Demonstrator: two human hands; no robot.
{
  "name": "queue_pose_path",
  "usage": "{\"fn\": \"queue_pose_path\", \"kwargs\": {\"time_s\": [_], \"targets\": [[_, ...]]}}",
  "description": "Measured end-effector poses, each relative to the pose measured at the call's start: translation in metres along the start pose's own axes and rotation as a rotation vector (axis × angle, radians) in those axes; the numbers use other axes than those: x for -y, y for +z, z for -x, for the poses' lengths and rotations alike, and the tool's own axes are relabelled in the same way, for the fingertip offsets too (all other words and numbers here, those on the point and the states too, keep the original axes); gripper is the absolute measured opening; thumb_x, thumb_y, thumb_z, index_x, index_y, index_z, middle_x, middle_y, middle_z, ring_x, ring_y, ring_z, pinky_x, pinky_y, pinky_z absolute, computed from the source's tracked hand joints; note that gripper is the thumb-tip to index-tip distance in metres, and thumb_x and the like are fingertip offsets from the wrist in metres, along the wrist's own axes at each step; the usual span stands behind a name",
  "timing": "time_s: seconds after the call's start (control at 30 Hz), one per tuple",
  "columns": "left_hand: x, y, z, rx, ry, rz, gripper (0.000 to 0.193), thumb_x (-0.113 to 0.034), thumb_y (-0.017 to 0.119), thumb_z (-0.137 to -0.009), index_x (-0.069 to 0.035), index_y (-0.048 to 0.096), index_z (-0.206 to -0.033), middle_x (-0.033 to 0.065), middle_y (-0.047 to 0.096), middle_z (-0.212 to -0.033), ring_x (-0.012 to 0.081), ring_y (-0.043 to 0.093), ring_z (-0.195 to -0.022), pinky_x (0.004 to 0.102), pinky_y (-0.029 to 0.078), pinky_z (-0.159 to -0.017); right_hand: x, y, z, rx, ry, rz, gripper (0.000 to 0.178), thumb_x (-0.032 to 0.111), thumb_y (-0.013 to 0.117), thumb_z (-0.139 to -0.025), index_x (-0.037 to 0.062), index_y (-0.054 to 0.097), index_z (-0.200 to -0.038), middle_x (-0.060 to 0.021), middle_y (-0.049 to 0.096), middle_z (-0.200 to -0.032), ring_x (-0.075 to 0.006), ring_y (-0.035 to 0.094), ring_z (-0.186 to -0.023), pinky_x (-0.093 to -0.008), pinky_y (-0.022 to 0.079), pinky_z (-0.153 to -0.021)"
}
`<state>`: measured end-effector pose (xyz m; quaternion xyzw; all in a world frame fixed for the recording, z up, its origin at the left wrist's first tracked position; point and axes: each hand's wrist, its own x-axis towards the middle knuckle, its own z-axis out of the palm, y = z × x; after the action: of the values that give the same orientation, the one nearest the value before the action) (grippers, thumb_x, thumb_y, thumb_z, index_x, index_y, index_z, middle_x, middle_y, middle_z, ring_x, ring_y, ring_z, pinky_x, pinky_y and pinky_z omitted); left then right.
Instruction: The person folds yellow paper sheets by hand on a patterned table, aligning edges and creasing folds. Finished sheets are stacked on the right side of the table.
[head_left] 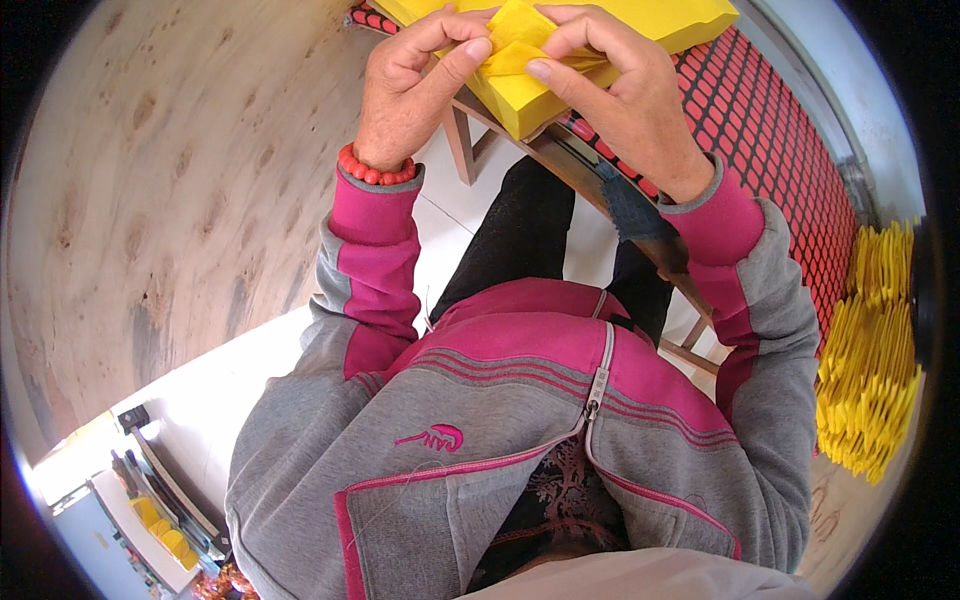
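Yellow folded paper [515, 40]: left hand [412, 85] and right hand [632, 95] are pinching it, fingers [462, 62] closed. Yellow block [530, 105] is lying at near edge of desk [770, 130].

Yellow paper sheet [518, 48]: thin, creased, partly folded, flaps overlapping; located over near corner of yellow paper stack [685, 18].

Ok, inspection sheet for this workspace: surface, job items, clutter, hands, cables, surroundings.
Surface: red-and-black patterned cover, partly hidden.
Job items: creased yellow sheet in hand; yellow slab beneath, possibly stacked sheets.
Clutter: packed yellow pieces near the right edge.
Hands: left hand and right hand both grip the sheet.
Cables: nothing seen.
Surroundings: wood-grained board at left; pale floor below.
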<state>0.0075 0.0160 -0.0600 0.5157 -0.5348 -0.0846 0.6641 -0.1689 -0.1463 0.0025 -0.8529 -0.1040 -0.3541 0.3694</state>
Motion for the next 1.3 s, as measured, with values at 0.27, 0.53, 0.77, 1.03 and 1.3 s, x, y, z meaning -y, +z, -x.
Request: {"fn": "queue_pose_path", "kwargs": {"time_s": [0.27,0.53,0.77,1.03,1.3], "targets": [[-0.006,0.002,0.000,0.010,-0.057,0.055,0.013,-0.009,0.062,-0.103,0.000,0.068,-0.109,0.0077,0.071,-0.119,0.0131,0.062,-0.108,0.0311,0.045,-0.104,0.000,-0.009,-0.003,0.090,0.010,-0.071,0.011,0.009,0.069,-0.095,-0.0002,0.063,-0.092,-0.0134,0.064,-0.088,-0.0260,0.067,-0.092,-0.0374,0.050,-0.098],[-0.004,0.001,0.002,-0.011,-0.074,0.025,0.012,-0.008,0.063,-0.102,0.000,0.068,-0.109,0.0074,0.070,-0.120,0.0132,0.062,-0.110,0.0299,0.046,-0.101,-0.002,-0.009,-0.003,0.109,0.069,-0.120,0.012,0.009,0.070,-0.094,-0.0002,0.063,-0.091,-0.0113,0.065,-0.090,-0.0222,0.066,-0.090,-0.0375,0.050,-0.099],[-0.012,0.005,-0.002,0.027,-0.035,0.031,0.012,-0.007,0.063,-0.102,0.000,0.069,-0.109,0.0080,0.069,-0.122,0.0136,0.061,-0.112,0.0296,0.046,-0.101,-0.005,-0.012,0.001,0.169,0.153,-0.071,0.009,0.009,0.064,-0.099,0.0006,0.063,-0.098,-0.0140,0.067,-0.125,-0.0188,0.062,-0.113,-0.0300,0.047,-0.098],[-0.025,0.011,-0.004,0.045,-0.004,0.004,0.013,-0.009,0.064,-0.102,-0.001,0.069,-0.110,0.0067,0.070,-0.120,0.0133,0.062,-0.112,0.0307,0.045,-0.104,-0.005,-0.014,0.001,0.199,0.153,-0.035,0.012,0.012,0.063,-0.100,0.0003,0.063,-0.098,-0.0132,0.066,-0.126,-0.0173,0.061,-0.112,-0.0297,0.046,-0.099],[-0.021,0.009,-0.003,0.037,0.031,-0.051,0.013,-0.008,0.067,-0.098,-0.002,0.070,-0.110,0.0064,0.072,-0.119,0.0143,0.062,-0.114,0.0370,0.034,-0.117,-0.008,-0.009,0.003,0.154,0.157,-0.028,0.012,0.012,0.062,-0.102,-0.0006,0.064,-0.101,-0.0109,0.067,-0.123,-0.0162,0.063,-0.107,-0.0278,0.048,-0.096]]}}
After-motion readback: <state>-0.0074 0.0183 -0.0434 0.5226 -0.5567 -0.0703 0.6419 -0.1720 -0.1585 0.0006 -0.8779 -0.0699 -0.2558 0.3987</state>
